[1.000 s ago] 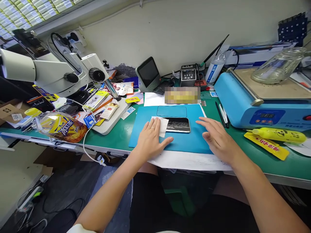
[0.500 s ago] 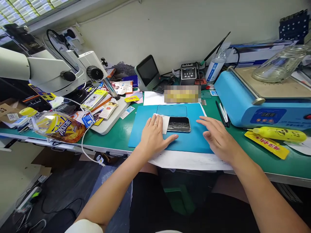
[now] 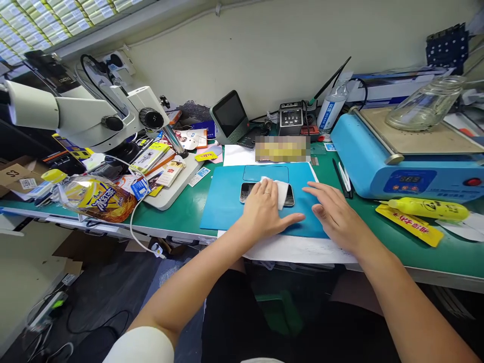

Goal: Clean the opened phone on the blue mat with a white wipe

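A smartphone (image 3: pixel 289 196) lies screen up on a blue mat (image 3: pixel 221 199), its middle covered. My left hand (image 3: pixel 261 209) presses a folded white wipe (image 3: pixel 282 192) flat onto the screen, fingers together on top and thumb stretched out to the right. Both ends of the phone show beside the hand and wipe. Just past the phone, a thin phone-shaped outline (image 3: pixel 265 173) shows on the mat. My right hand (image 3: pixel 335 217) hovers by the mat's right edge with fingers apart, holding nothing.
To the right stand a blue heating machine (image 3: pixel 416 174) with a glass jar (image 3: pixel 425 108), a yellow bottle (image 3: pixel 431 207) and tweezers (image 3: pixel 345 176). On the left are a microscope (image 3: pixel 91 118) and a drink bottle (image 3: pixel 100 199). A screen device (image 3: pixel 229 118) stands behind the mat.
My left hand has slid right with the wipe, from the phone's left end to its middle. The phone's left end now shows. My right hand has hardly moved.
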`<control>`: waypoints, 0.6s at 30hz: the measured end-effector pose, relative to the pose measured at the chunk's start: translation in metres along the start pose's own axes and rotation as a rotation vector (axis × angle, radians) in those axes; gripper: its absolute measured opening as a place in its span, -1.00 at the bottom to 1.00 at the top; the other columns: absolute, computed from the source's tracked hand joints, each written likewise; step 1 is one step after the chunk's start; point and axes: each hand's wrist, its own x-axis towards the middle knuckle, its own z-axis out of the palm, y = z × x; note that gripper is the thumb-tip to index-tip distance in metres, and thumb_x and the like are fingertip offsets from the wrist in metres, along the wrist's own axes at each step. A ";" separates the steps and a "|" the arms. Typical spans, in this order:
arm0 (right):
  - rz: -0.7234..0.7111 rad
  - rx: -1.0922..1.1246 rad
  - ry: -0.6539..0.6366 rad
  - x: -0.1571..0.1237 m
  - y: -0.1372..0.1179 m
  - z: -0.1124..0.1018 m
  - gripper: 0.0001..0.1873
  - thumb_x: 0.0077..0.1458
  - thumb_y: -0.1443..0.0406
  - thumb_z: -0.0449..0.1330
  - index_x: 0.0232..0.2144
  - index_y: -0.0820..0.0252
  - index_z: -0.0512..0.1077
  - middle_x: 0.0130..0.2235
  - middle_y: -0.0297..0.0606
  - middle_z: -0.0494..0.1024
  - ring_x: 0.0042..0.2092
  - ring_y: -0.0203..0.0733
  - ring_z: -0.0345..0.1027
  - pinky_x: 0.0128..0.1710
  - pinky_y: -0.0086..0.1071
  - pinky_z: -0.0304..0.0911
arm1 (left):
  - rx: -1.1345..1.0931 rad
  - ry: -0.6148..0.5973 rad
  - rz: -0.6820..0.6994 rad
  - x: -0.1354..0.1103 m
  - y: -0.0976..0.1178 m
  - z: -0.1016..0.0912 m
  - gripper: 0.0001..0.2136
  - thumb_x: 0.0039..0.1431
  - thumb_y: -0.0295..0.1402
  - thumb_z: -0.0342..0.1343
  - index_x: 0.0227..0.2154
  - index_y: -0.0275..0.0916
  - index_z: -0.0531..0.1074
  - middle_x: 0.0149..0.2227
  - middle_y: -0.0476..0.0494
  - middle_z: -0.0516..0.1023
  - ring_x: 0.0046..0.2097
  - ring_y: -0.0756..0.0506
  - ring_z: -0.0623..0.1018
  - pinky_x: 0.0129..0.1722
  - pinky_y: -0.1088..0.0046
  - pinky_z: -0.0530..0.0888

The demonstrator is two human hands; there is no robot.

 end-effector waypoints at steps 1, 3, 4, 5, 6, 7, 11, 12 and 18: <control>0.000 0.005 0.005 0.000 0.001 0.000 -0.26 0.31 -0.14 -0.27 0.17 0.15 0.38 0.24 0.03 0.38 0.29 0.17 0.17 0.25 0.12 0.17 | -0.006 0.000 0.024 0.005 0.007 0.002 -0.01 0.23 0.32 -0.21 0.32 -0.61 0.10 0.36 -0.52 0.16 0.41 -0.36 0.11 0.38 0.14 0.05; 0.003 0.016 0.012 0.000 0.002 0.001 -0.24 0.30 -0.16 -0.28 0.16 0.17 0.38 0.23 0.04 0.38 0.29 0.16 0.17 0.25 0.11 0.16 | -0.009 -0.002 0.071 0.012 0.020 0.004 -0.06 0.27 0.28 -0.22 0.33 -0.60 0.09 0.37 -0.48 0.15 0.41 -0.36 0.12 0.38 0.15 0.04; 0.003 0.021 0.012 0.000 0.003 0.001 -0.23 0.29 -0.17 -0.28 0.16 0.17 0.38 0.23 0.05 0.38 0.29 0.16 0.18 0.25 0.11 0.16 | -0.006 -0.001 0.090 0.013 0.025 0.005 -0.08 0.30 0.25 -0.22 0.33 -0.60 0.08 0.37 -0.47 0.15 0.41 -0.35 0.12 0.38 0.15 0.04; 0.000 0.026 0.012 -0.001 0.003 0.002 -0.22 0.29 -0.17 -0.28 0.16 0.18 0.38 0.23 0.05 0.39 0.29 0.15 0.18 0.25 0.11 0.16 | -0.004 0.002 0.106 0.012 0.030 0.006 -0.11 0.32 0.22 -0.22 0.34 -0.59 0.08 0.38 -0.46 0.15 0.41 -0.35 0.13 0.38 0.16 0.04; -0.005 0.030 0.011 -0.001 0.003 0.002 -0.22 0.29 -0.17 -0.29 0.15 0.18 0.38 0.22 0.06 0.39 0.28 0.15 0.19 0.25 0.11 0.16 | -0.003 0.003 0.125 0.010 0.034 0.007 -0.14 0.34 0.18 -0.21 0.33 -0.59 0.08 0.37 -0.44 0.16 0.41 -0.34 0.13 0.38 0.17 0.04; -0.011 0.033 0.011 0.000 0.003 0.002 -0.22 0.29 -0.17 -0.29 0.15 0.18 0.38 0.22 0.05 0.39 0.28 0.15 0.19 0.25 0.10 0.16 | -0.004 0.002 0.147 0.006 0.038 0.007 -0.16 0.35 0.16 -0.20 0.33 -0.59 0.09 0.37 -0.44 0.18 0.41 -0.33 0.13 0.39 0.18 0.03; -0.011 0.025 0.007 0.000 0.003 0.001 -0.25 0.31 -0.15 -0.28 0.15 0.16 0.38 0.23 0.03 0.39 0.28 0.15 0.19 0.25 0.09 0.18 | -0.015 -0.011 0.223 -0.016 0.044 0.005 -0.09 0.30 0.23 -0.17 0.33 -0.61 0.09 0.37 -0.43 0.16 0.42 -0.31 0.10 0.41 0.21 -0.02; -0.005 0.019 0.002 0.000 0.002 0.000 -0.26 0.31 -0.15 -0.28 0.16 0.14 0.38 0.24 0.01 0.38 0.29 0.15 0.19 0.24 0.10 0.18 | -0.019 -0.017 0.227 -0.022 0.043 0.004 -0.06 0.28 0.26 -0.18 0.34 -0.61 0.06 0.39 -0.43 0.13 0.42 -0.31 0.08 0.41 0.22 -0.02; 0.013 0.002 -0.014 -0.001 0.001 0.000 -0.22 0.28 -0.18 -0.30 0.19 0.13 0.36 0.25 0.01 0.37 0.29 0.19 0.18 0.25 0.11 0.18 | -0.089 -0.058 0.110 -0.055 0.009 -0.002 -0.07 0.30 0.26 -0.24 0.38 -0.54 -0.05 0.42 -0.42 0.03 0.44 -0.28 0.05 0.41 0.17 0.03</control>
